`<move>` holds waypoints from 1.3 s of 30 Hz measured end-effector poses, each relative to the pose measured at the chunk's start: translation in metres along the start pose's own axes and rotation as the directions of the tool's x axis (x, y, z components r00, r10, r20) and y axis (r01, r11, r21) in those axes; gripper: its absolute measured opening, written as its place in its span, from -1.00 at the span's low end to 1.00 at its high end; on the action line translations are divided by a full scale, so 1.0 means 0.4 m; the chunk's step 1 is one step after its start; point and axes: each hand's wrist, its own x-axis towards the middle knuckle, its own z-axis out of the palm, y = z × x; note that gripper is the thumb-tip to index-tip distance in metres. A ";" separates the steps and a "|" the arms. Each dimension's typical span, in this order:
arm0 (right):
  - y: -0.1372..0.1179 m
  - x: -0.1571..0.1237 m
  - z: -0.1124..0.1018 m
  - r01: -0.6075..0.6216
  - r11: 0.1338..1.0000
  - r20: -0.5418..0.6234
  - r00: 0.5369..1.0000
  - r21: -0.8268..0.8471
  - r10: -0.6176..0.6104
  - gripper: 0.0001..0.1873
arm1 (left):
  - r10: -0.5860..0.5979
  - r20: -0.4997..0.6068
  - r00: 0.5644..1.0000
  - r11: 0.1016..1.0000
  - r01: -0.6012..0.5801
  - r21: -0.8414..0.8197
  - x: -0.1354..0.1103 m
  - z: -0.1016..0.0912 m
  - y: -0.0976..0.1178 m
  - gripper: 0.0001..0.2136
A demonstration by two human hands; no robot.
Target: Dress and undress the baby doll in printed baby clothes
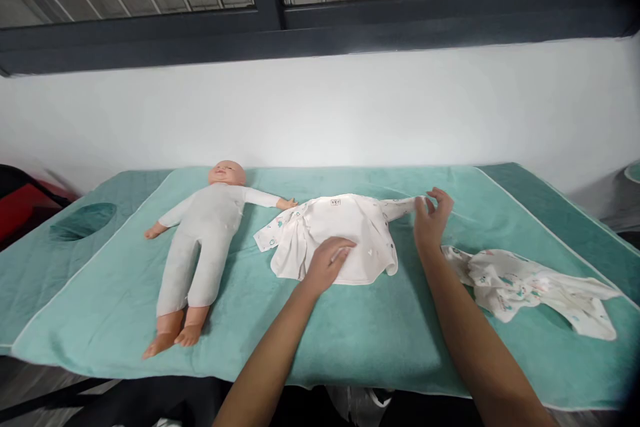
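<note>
A white baby shirt (367, 233) with small prints on its sleeves lies spread, its inside back and neck label showing. My left hand (330, 263) rests on its lower middle, fingers stretched out and fairly flat. At the end of the right-hand sleeve, my right hand (433, 217) has its thumb and forefinger at the cuff, the other fingers curled loosely above. That sleeve is drawn out straight, while the left-hand sleeve slants down. To the left lies a baby doll (207, 233) on its back in a white body covering, one hand close to the shirt.
A second printed white baby garment (530, 283) lies crumpled on the right. Everything rests on a padded bed with a green cover (370, 340), which has a hole (85, 221) at its left end. A white wall (320, 113) and dark window frame (320, 23) stand behind.
</note>
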 end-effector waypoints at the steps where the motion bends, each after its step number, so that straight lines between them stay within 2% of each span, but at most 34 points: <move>1: -0.006 -0.012 0.003 0.120 0.991 0.068 0.991 -0.055 -0.116 -0.61 | -0.076 -0.096 0.992 0.997 0.075 -0.015 -0.001 -0.012 -0.008 -0.68; 2: -0.008 -0.021 0.008 0.214 0.973 0.186 0.963 -0.090 -0.194 -0.61 | -0.140 -0.178 0.974 0.990 0.137 -0.030 -0.002 -0.024 -0.017 -0.68; 3: -0.004 -0.027 0.013 0.284 0.952 0.327 0.916 -0.117 -0.233 -0.60 | -0.189 -0.245 0.951 0.982 0.184 -0.043 -0.004 -0.036 -0.025 -0.68; 5: 0.017 -0.026 0.020 0.378 0.911 0.574 0.788 -0.165 -0.223 -0.54 | -0.248 -0.331 0.911 0.969 0.237 -0.074 -0.008 -0.054 -0.041 -0.69; 6: 0.031 -0.020 0.020 0.403 0.896 0.645 0.738 -0.187 -0.198 -0.53 | -0.270 -0.348 0.898 0.963 0.254 -0.090 -0.011 -0.060 -0.049 -0.70; 7: 0.044 -0.010 0.019 0.413 0.887 0.675 0.717 -0.209 -0.175 -0.53 | -0.289 -0.358 0.888 0.957 0.270 -0.105 -0.014 -0.065 -0.055 -0.70; 8: 0.053 0.000 0.016 0.404 0.886 0.670 0.726 -0.229 -0.157 -0.56 | -0.304 -0.363 0.881 0.953 0.282 -0.113 -0.016 -0.067 -0.060 -0.70; 11: 0.045 0.019 0.006 0.308 0.906 0.565 0.819 -0.290 -0.098 -0.70 | -0.291 -0.386 0.876 0.955 0.288 -0.067 -0.019 -0.065 -0.072 -0.70; 12: 0.031 0.016 0.005 0.266 0.910 0.542 0.838 -0.318 -0.056 -0.72 | -0.265 -0.407 0.874 0.960 0.280 -0.024 -0.019 -0.062 -0.076 -0.70; 13: 0.013 0.008 0.004 0.227 0.909 0.545 0.839 -0.349 -0.001 -0.71 | -0.234 -0.432 0.871 0.961 0.273 0.031 -0.018 -0.060 -0.081 -0.71; 14: -0.006 -0.004 0.005 0.197 0.902 0.568 0.821 -0.384 0.063 -0.68 | -0.202 -0.456 0.867 0.959 0.270 0.090 -0.018 -0.059 -0.088 -0.72; 17: -0.048 -0.046 0.012 0.182 0.857 0.671 0.705 -0.483 0.229 -0.58 | -0.147 -0.474 0.868 0.925 0.290 0.245 -0.018 -0.069 -0.122 -0.70; 19: -0.055 -0.062 0.015 0.202 0.856 0.727 0.638 -0.475 0.253 -0.53 | -0.151 -0.436 0.887 0.897 0.308 0.317 -0.019 -0.094 -0.150 -0.65; 21: -0.052 -0.062 0.016 0.196 0.894 0.774 0.595 -0.402 0.217 -0.52 | -0.155 -0.403 0.902 0.865 0.321 0.386 -0.019 -0.134 -0.179 -0.61; 22: -0.049 -0.059 0.015 0.188 0.914 0.786 0.589 -0.360 0.188 -0.53 | -0.155 -0.392 0.907 0.846 0.327 0.422 -0.018 -0.157 -0.192 -0.60; 24: -0.051 -0.057 0.014 0.198 0.937 0.783 0.612 -0.287 0.111 -0.58 | -0.154 -0.399 0.904 0.805 0.349 0.479 -0.016 -0.205 -0.216 -0.60; 26: -0.063 -0.069 0.016 0.258 0.942 0.766 0.643 -0.216 -0.001 -0.65 | -0.166 -0.444 0.880 0.778 0.394 0.489 -0.014 -0.243 -0.233 -0.59; 27: -0.071 -0.083 0.018 0.304 0.937 0.765 0.640 -0.173 -0.066 -0.67 | -0.174 -0.467 0.867 0.771 0.415 0.484 -0.014 -0.256 -0.239 -0.59; 29: -0.089 -0.126 0.025 0.402 0.911 0.783 0.594 -0.093 -0.183 -0.67 | -0.158 -0.499 0.852 0.756 0.430 0.495 -0.014 -0.264 -0.240 -0.62; 32: -0.100 -0.200 0.037 0.539 0.841 0.834 0.481 -0.036 -0.272 -0.49 | 0.005 -0.488 0.873 0.714 0.338 0.612 -0.018 -0.235 -0.218 -0.70; 35: -0.083 -0.239 0.041 0.619 0.785 0.893 0.367 -0.024 -0.262 -0.33 | 0.179 -0.392 0.903 0.721 0.150 0.676 -0.039 -0.178 -0.177 -0.77; 37: -0.065 -0.232 0.037 0.623 0.782 0.925 0.298 -0.001 -0.236 -0.30 | 0.232 -0.321 0.918 0.757 0.037 0.652 -0.068 -0.142 -0.146 -0.81; 39: -0.049 -0.207 0.028 0.591 0.805 0.943 0.241 0.045 -0.229 -0.30 | 0.239 -0.293 0.926 0.789 -0.009 0.615 -0.109 -0.117 -0.118 -0.84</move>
